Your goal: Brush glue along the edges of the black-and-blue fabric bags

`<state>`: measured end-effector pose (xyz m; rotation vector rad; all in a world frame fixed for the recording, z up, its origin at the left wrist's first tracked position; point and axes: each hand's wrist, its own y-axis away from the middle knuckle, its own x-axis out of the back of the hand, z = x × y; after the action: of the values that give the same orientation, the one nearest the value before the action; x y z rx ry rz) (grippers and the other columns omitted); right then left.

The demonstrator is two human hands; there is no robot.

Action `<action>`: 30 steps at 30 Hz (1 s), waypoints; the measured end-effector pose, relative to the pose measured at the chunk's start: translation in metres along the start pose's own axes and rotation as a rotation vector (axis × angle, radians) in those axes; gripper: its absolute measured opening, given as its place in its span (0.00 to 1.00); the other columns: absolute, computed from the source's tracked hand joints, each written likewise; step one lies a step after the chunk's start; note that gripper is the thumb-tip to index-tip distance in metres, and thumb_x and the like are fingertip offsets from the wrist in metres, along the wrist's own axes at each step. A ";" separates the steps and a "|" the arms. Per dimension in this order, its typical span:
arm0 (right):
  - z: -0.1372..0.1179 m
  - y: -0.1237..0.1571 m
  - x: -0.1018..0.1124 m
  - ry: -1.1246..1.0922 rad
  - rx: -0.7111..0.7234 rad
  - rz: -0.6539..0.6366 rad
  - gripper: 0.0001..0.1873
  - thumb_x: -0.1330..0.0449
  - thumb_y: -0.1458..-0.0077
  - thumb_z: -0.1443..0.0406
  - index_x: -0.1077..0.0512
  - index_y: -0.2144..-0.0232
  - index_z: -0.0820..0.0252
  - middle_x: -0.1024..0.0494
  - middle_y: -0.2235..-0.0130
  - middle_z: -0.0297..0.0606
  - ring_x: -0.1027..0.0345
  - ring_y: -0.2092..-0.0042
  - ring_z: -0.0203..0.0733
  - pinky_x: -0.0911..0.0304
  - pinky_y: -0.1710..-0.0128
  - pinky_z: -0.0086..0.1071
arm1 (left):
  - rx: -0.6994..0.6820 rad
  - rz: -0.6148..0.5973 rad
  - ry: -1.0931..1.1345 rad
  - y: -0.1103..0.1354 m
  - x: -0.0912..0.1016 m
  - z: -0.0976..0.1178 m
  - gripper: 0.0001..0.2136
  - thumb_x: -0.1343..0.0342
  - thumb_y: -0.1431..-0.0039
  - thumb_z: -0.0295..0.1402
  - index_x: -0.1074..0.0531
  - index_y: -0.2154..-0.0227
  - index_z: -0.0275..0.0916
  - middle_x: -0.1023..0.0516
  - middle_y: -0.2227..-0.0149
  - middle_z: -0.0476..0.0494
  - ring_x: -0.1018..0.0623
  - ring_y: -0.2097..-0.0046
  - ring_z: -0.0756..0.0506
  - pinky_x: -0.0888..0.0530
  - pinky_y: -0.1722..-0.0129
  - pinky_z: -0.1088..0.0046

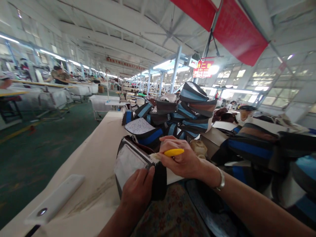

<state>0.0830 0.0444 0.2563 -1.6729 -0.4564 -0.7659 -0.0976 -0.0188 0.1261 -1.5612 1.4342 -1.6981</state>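
My right hand [180, 156] is closed around a brush with a yellow handle [174, 152]. Its pale bristles [155, 156] touch the top edge of a dark bag piece [159, 182] with a white lining panel [130, 158]. With its fingers bent over the near edge, my left hand [138, 186] grips that bag piece; my thumb is mostly hidden. The piece stands tilted at the table's near side. Just behind my right wrist is a yellowish jar-like container [198, 148], partly covered by the hand.
A pile of black, blue and brown bag pieces [172, 112] rises behind my hands. More pieces [254, 144] are heaped on the right. A white device with a round lens [59, 197] lies on the cream table [98, 158]. A person [244, 115] sits beyond the right heap.
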 end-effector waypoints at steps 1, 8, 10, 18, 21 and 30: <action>0.000 -0.001 -0.001 0.007 0.009 -0.064 0.09 0.43 0.37 0.66 0.33 0.71 0.55 0.27 0.73 0.30 0.32 0.70 0.38 0.33 0.46 0.41 | -0.006 -0.006 -0.005 0.000 0.000 0.001 0.10 0.54 0.30 0.23 0.28 0.54 0.33 0.26 0.69 0.44 0.26 0.70 0.45 0.27 0.71 0.69; -0.003 -0.009 -0.009 -0.053 -0.020 -0.166 0.10 0.42 0.39 0.66 0.33 0.73 0.56 0.28 0.74 0.32 0.36 0.71 0.39 0.37 0.45 0.44 | -0.021 -0.032 -0.040 0.003 -0.005 0.005 0.11 0.55 0.31 0.23 0.27 0.57 0.35 0.26 0.70 0.44 0.27 0.71 0.44 0.29 0.73 0.67; -0.003 -0.012 -0.010 -0.215 -0.088 -0.230 0.10 0.37 0.45 0.69 0.33 0.76 0.56 0.31 0.76 0.29 0.41 0.73 0.36 0.39 0.45 0.44 | -0.026 -0.037 -0.038 0.005 -0.009 0.006 0.11 0.55 0.31 0.23 0.27 0.58 0.36 0.26 0.71 0.45 0.27 0.71 0.44 0.30 0.73 0.67; 0.014 -0.005 0.002 -0.574 -0.525 0.342 0.14 0.38 0.40 0.59 0.32 0.76 0.57 0.34 0.78 0.29 0.47 0.77 0.33 0.42 0.73 0.30 | 0.003 0.053 0.092 0.010 0.019 -0.020 0.10 0.52 0.30 0.23 0.30 0.50 0.32 0.23 0.62 0.40 0.22 0.63 0.47 0.24 0.61 0.72; 0.011 0.014 -0.016 -0.787 -0.650 0.443 0.21 0.45 0.37 0.51 0.36 0.76 0.56 0.46 0.84 0.24 0.58 0.84 0.31 0.52 0.83 0.28 | 0.166 0.083 0.136 0.016 0.043 -0.036 0.08 0.49 0.28 0.31 0.28 0.52 0.37 0.21 0.61 0.43 0.20 0.62 0.48 0.23 0.58 0.76; -0.043 0.018 -0.103 -2.030 -0.869 0.368 0.13 0.31 0.49 0.60 0.27 0.77 0.61 0.38 0.87 0.22 0.60 0.85 0.25 0.33 0.73 0.26 | 0.395 -0.032 -0.093 0.026 0.097 -0.061 0.15 0.56 0.27 0.42 0.26 0.54 0.43 0.21 0.56 0.44 0.18 0.61 0.44 0.21 0.64 0.70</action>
<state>0.0115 0.0092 0.1760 -2.7442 -1.1501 1.5510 -0.1886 -0.0855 0.1587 -1.4252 0.9597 -1.7704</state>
